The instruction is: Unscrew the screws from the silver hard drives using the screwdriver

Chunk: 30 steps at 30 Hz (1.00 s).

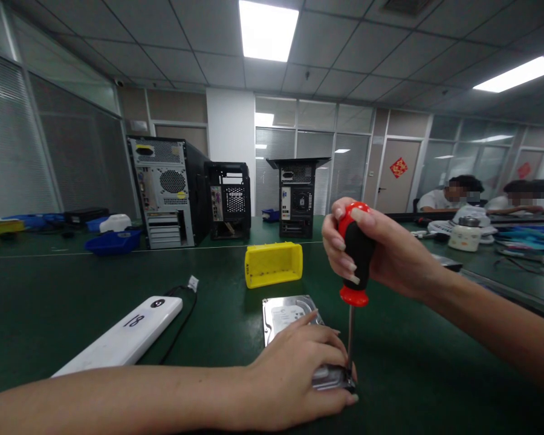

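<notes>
A silver hard drive (286, 311) lies on the green table (217, 338) in front of me. My left hand (301, 368) rests over its near part, with fingers and thumb wrapped round it, hiding much of the drive. My right hand (367, 248) is closed round the red and black handle of a screwdriver (357, 257). The screwdriver stands nearly upright, its shaft reaching down to the drive's near right corner, beside my left fingertips. The exact contact of the tip is too small to make out.
Beyond the drive sits a yellow bin (274, 266). A white power bank-like box (122, 335) with a black cable is at left. Computer cases (172, 193) and a blue tray (113, 241) stand farther back. At right are a jar (465, 235), cables and people.
</notes>
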Each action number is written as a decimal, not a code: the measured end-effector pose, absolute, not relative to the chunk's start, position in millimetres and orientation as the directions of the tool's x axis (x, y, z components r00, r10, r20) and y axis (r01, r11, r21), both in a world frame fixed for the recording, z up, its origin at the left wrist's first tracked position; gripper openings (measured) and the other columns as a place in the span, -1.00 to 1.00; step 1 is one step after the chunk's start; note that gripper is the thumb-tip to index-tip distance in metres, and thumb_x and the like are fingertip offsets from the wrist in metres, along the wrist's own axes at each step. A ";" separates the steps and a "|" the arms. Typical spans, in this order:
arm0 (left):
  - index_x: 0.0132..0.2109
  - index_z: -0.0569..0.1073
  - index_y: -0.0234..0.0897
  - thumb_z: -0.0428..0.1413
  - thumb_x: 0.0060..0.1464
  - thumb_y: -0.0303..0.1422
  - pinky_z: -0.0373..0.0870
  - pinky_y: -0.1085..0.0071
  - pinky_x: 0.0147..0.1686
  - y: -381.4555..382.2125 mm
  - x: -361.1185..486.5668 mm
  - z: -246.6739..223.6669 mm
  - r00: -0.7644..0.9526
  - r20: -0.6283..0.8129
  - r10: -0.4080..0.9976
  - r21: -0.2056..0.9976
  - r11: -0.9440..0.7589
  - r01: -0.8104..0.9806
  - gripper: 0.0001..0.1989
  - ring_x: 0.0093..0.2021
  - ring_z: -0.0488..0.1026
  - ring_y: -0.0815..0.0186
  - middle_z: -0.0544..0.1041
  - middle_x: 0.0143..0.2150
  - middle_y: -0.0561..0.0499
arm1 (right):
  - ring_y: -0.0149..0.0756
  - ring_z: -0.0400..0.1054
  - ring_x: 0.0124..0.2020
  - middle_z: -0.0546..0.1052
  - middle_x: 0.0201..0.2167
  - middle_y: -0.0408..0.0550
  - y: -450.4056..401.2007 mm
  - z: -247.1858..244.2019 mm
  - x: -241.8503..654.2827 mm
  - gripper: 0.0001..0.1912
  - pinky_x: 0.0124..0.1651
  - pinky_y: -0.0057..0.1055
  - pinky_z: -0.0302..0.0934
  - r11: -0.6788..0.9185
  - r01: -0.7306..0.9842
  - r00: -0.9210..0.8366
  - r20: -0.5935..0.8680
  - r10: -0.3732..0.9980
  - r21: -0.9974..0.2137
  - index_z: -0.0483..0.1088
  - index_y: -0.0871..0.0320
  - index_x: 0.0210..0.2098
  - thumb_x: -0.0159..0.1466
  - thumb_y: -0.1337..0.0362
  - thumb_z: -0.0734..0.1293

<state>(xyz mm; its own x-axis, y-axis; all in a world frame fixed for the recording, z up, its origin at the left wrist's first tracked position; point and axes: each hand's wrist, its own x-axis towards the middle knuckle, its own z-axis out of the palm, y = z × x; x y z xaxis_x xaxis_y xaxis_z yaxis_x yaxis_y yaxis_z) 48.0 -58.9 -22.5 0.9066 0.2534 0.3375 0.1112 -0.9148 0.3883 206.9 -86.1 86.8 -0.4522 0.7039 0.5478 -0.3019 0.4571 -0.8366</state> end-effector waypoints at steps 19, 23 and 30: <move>-0.17 0.49 -0.20 0.15 0.07 -0.25 -0.11 0.27 0.25 -58.4 47.7 -20.8 0.904 0.345 0.252 0.390 -0.915 0.106 -0.81 -0.03 0.42 0.30 0.50 -0.10 0.05 | -0.42 0.40 -0.52 0.46 -0.42 -0.12 -91.2 95.9 219.3 -0.92 -0.40 -0.41 0.34 0.509 -0.107 -0.542 0.479 0.690 -0.854 0.16 0.12 -0.25 0.33 0.26 0.18; -0.15 0.48 -0.19 0.15 0.07 -0.26 -0.09 0.24 0.24 -58.3 47.7 -22.0 0.903 0.351 0.249 0.394 -0.914 0.099 -0.80 -0.04 0.43 0.29 0.50 -0.09 0.05 | -0.50 0.29 -0.63 0.36 -0.54 -0.23 -85.8 91.0 216.4 -0.93 -0.51 -0.49 0.27 0.537 -0.187 -0.510 0.548 0.663 -0.823 0.18 0.11 -0.19 0.34 0.27 0.17; -0.14 0.49 -0.21 0.16 0.07 -0.27 -0.09 0.28 0.24 -59.8 47.7 -20.2 0.907 0.344 0.244 0.391 -0.915 0.098 -0.80 -0.03 0.42 0.30 0.50 -0.07 0.05 | -0.32 0.40 -0.41 0.38 -0.38 -0.07 -88.8 98.7 222.0 -0.70 -0.28 -0.29 0.34 0.480 -0.085 -0.574 0.437 0.692 -0.873 0.26 0.19 -0.20 0.36 0.10 0.05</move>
<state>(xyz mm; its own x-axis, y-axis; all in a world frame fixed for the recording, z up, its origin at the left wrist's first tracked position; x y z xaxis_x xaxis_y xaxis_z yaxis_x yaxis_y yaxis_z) 47.7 -59.8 -20.2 0.9067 0.2442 0.3438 0.0982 -0.9151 0.3910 222.0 -88.8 98.7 -0.5741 0.6925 0.4369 -0.0847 0.4805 -0.8729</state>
